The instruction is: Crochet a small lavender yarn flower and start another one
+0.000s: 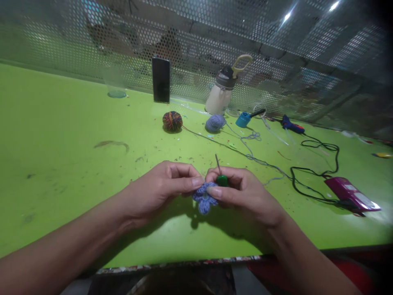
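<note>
A small purple crocheted flower is held up over the table between both hands. My left hand is closed, its thumb and fingers pinching the flower's upper left edge. On the other side, my right hand presses its thumb on the flower's right part. Tucked in the same hand is a crochet hook with a green handle, its metal shaft pointing up; its other end is hidden. Beyond the hands lie a lilac yarn ball with a loose strand and a dark multicoloured yarn ball.
On the green table a phone stands upright near a bottle and a clear cup. To the right are a blue container, a glue gun, its black cord and a magenta box. A perforated metal screen rises behind.
</note>
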The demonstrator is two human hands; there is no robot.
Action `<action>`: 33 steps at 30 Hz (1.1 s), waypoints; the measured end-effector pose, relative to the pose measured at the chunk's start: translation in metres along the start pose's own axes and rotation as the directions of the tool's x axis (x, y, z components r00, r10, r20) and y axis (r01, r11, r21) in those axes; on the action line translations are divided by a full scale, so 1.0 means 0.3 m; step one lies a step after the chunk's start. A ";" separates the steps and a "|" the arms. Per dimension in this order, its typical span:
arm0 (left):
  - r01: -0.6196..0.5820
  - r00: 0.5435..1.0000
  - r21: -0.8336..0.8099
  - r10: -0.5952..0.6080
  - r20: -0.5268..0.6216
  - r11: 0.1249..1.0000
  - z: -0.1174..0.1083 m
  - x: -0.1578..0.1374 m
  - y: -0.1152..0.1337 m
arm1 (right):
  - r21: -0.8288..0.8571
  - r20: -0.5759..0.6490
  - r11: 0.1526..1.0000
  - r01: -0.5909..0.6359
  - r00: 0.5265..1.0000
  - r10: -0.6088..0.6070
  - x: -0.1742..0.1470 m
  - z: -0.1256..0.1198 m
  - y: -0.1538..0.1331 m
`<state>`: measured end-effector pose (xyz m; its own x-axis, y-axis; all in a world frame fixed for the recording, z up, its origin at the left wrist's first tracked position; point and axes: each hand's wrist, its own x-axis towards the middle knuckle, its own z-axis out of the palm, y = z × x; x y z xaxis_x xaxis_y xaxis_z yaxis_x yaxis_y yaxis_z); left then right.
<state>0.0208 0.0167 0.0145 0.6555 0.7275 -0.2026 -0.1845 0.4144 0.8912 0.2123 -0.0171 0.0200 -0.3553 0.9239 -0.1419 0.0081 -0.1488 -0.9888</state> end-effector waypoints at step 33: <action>0.015 0.999 -0.252 -0.024 -0.032 0.968 0.017 -0.002 -0.009 | 0.305 -0.050 0.952 -0.034 0.997 0.052 0.033 0.007 0.035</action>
<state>0.0246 0.0124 0.0141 0.6359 0.7345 -0.2369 -0.3532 0.5499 0.7569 0.2070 -0.0102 0.0083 -0.3069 0.9315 -0.1952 -0.2657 -0.2808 -0.9223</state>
